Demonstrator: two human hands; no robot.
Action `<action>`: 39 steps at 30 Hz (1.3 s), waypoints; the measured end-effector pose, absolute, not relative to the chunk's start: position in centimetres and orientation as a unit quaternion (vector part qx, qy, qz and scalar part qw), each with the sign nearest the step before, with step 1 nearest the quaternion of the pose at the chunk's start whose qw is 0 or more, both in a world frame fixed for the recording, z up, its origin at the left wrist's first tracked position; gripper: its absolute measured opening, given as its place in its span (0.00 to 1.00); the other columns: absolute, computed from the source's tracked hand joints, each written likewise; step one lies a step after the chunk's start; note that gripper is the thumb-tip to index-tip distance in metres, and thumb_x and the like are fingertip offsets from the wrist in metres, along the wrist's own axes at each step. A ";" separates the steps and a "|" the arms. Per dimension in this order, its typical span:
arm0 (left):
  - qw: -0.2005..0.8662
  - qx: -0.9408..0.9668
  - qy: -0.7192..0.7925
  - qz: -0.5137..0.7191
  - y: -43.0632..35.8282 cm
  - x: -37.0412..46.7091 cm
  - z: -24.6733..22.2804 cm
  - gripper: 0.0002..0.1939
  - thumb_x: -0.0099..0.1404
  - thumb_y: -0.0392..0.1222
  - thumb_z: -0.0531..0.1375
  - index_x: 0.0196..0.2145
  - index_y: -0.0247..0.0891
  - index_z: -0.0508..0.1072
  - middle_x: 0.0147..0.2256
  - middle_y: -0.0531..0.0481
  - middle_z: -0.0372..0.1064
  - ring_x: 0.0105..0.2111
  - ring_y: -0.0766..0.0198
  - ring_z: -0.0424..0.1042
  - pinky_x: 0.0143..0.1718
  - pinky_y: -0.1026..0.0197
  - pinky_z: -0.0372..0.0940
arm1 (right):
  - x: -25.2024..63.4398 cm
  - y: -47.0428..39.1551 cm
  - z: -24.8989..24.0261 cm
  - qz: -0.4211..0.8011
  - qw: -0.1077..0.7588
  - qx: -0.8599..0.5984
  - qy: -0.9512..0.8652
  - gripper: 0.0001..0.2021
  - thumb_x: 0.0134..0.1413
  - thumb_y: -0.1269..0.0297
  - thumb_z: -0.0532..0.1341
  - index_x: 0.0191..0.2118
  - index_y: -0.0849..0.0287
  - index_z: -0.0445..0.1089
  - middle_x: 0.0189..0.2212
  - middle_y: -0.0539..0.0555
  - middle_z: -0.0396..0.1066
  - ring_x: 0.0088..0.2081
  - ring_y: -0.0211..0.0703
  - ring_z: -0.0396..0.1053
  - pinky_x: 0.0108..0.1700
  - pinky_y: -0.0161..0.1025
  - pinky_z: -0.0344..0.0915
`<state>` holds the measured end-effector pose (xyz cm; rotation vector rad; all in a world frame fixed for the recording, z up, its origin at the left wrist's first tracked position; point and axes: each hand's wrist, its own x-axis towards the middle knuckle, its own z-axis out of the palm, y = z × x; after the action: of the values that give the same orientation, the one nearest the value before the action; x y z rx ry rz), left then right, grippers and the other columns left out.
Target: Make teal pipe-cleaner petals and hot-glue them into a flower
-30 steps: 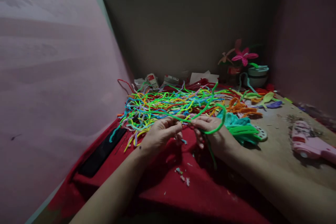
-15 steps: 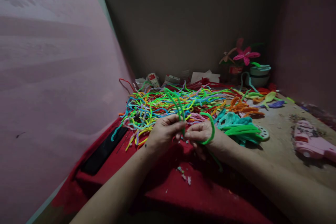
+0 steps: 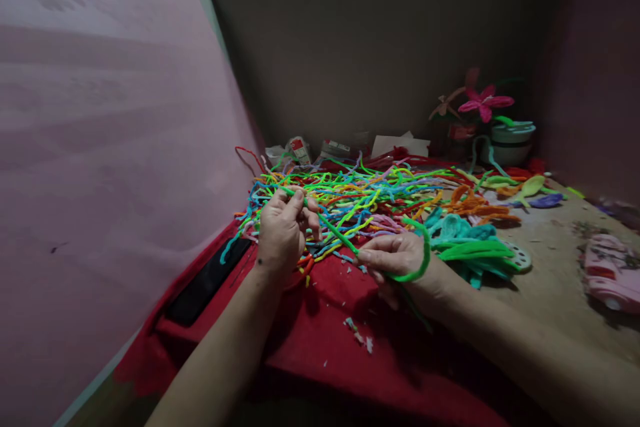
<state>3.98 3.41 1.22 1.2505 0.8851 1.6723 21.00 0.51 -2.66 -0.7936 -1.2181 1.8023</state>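
Observation:
A green pipe cleaner point(image 3: 334, 230) is stretched at a slant between my two hands. My left hand point(image 3: 285, 223) pinches its upper part between thumb and fingers, over the near left side of the pile. Lower and to the right, my right hand point(image 3: 395, 255) grips it with thumb and forefinger. Another length of green curls in a loop over the back of that hand, and an end hangs below the palm. Behind both hands spreads a tangled heap of multicoloured pipe cleaners point(image 3: 345, 193). I cannot tell whether the green lengths are one piece or several.
A black phone-like slab point(image 3: 207, 283) lies on the red cloth point(image 3: 310, 340) at left. Small scraps point(image 3: 357, 333) dot the cloth. Right are a bundle of green strips point(image 3: 475, 250), a pink glue gun point(image 3: 610, 277) and a pot point(image 3: 510, 143) near a pink flower point(image 3: 486, 104).
My left hand has moved up and left, away from my right hand, pulling the green pipe cleaner taut between them. The view has shifted slightly left.

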 end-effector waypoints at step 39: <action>0.488 0.540 0.442 0.525 2.3 6.1 -0.5 0.11 0.54 0.43 0.61 0.21 0.33 0.66 0.12 0.55 0.62 0.11 0.74 0.57 0.12 0.70 0.51 | 21.4 1.1 -3.0 0.755 0.374 -0.286 -0.456 0.09 0.39 0.63 0.64 0.24 0.64 0.68 0.13 0.45 0.60 0.12 0.29 0.55 0.11 0.29 0.58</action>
<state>6.13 2.31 -0.49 1.3116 1.0734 1.2766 21.44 1.10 -3.01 -0.7322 -1.1670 1.9342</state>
